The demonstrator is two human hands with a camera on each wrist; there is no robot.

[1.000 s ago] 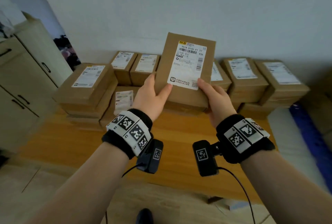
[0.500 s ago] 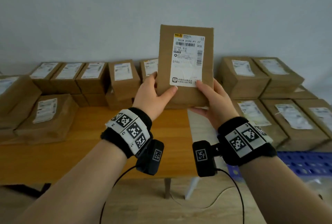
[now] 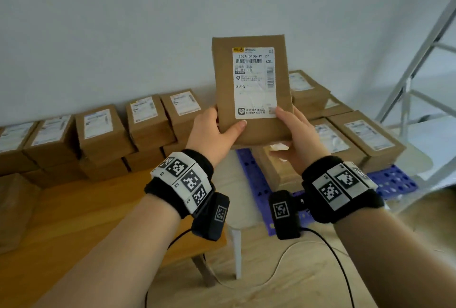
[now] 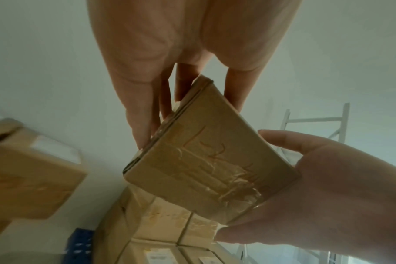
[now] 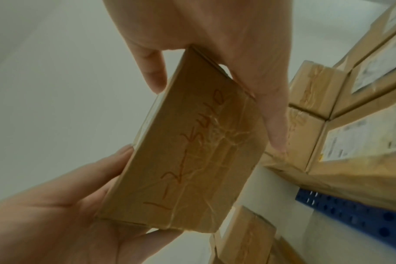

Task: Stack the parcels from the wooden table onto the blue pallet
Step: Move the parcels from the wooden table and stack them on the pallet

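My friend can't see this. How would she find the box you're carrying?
Look above the gap between the wooden table and the blue pallet. Both hands, left hand and right hand, hold one parcel upright there. It alone is off the stacks, label facing you.

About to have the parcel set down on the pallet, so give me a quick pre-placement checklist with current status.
1. Both hands on the held parcel: ok, left hand and right hand grip its lower corners.
2. Parcel clear of the wooden table: ok, lifted.
3. Label facing up like the stacked parcels: not ok, parcel is upright.
4. Blue pallet within view: ok.
5. Free landing spot: cannot tell, hidden behind the parcel.
6. Tape on underside intact: ok, wrinkled.
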